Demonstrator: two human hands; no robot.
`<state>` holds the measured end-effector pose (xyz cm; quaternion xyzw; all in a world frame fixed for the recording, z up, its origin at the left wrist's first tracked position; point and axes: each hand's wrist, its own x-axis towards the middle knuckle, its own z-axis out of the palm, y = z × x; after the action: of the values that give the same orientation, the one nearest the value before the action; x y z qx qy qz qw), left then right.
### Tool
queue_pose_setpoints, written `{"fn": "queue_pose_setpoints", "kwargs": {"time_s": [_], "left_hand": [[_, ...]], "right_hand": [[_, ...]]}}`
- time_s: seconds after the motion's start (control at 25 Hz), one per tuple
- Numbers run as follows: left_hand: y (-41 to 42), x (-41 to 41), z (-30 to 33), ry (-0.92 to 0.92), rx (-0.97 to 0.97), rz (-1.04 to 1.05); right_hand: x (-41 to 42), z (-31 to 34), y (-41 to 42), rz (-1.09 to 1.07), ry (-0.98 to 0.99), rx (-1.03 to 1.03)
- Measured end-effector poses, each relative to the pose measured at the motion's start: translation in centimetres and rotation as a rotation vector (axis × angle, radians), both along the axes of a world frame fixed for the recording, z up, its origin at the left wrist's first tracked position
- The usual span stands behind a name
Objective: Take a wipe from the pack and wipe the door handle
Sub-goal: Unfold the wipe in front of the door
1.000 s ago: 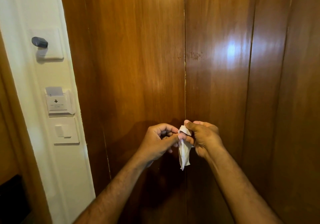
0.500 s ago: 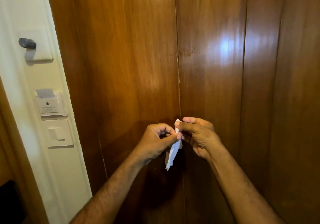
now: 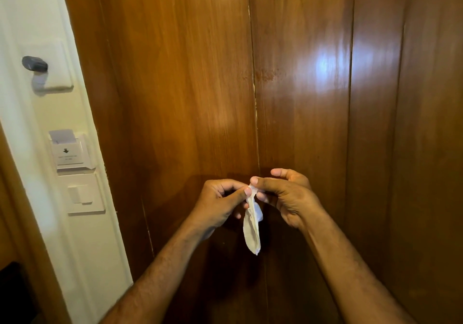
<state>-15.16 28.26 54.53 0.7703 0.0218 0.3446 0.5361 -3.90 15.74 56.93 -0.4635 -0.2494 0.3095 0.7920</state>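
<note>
Both hands meet in front of the wood panels [image 3: 190, 78], low and near the vertical seam [image 3: 254, 93] between two of them. The left hand [image 3: 218, 206] pinches the top of the wipe [image 3: 252, 226] between thumb and forefinger, its other fingers curled in. The right hand [image 3: 285, 193] pinches the same top edge just right of the seam, thumb tip touching the left thumb tip, with its index finger lifted free above. The wipe is white, crumpled and narrow, hanging straight down from the two pinches, its lower tip loose in the air in front of the seam. Well left of the seam, on the white wall [image 3: 22, 10], a card holder [image 3: 71, 152] with a card in its slot sits above a switch [image 3: 81, 193]; higher up is a plate with a dark knob [image 3: 34, 63].
</note>
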Motion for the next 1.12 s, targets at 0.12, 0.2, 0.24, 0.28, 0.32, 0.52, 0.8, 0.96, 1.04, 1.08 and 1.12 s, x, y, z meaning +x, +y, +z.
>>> {"fn": "queue_pose_setpoints", "kwargs": {"time_s": [0.12, 0.2, 0.24, 0.28, 0.32, 0.52, 0.8, 0.96, 1.04, 1.08, 1.12], "left_hand": [[0.3, 0.0, 0.0, 0.008, 0.017, 0.025], [0.0, -0.1, 0.0, 0.009, -0.012, 0.036], [0.0, 0.0, -0.1, 0.004, -0.05, 0.066], [0.2, -0.1, -0.2, -0.009, -0.099, 0.119], [0.4, -0.1, -0.2, -0.033, -0.154, 0.175], [-0.7, -0.1, -0.1, 0.019, 0.006, 0.041], [-1.7, 0.5, 0.0, 0.005, -0.091, -0.074], [-1.4, 0.5, 0.2, -0.036, -0.27, -0.014], [-1.5, 0.6, 0.2, -0.056, -0.325, 0.012], [-1.7, 0.6, 0.1, -0.063, -0.348, 0.024], [-1.9, 0.7, 0.0, -0.071, -0.371, 0.038]], "right_hand": [[0.6, 0.2, -0.5, 0.061, -0.049, -0.054], [0.9, 0.1, -0.9, 0.095, -0.097, -0.089], [1.2, 0.1, -1.3, 0.107, -0.109, -0.106], [1.6, 0.1, -1.7, 0.116, -0.11, -0.12], [1.9, 0.1, -2.1, 0.12, -0.101, -0.132], [1.6, -0.2, -2.3, 0.12, -0.068, -0.093], [1.0, -0.8, -1.8, 0.13, 0.067, -0.02], [1.4, -1.1, -2.1, 0.149, 0.096, 0.014], [1.3, -1.3, -2.3, 0.112, -0.042, -0.047], [1.2, -1.5, -2.3, 0.078, -0.124, -0.064], [1.0, -1.7, -2.4, 0.045, -0.199, -0.059]]}}
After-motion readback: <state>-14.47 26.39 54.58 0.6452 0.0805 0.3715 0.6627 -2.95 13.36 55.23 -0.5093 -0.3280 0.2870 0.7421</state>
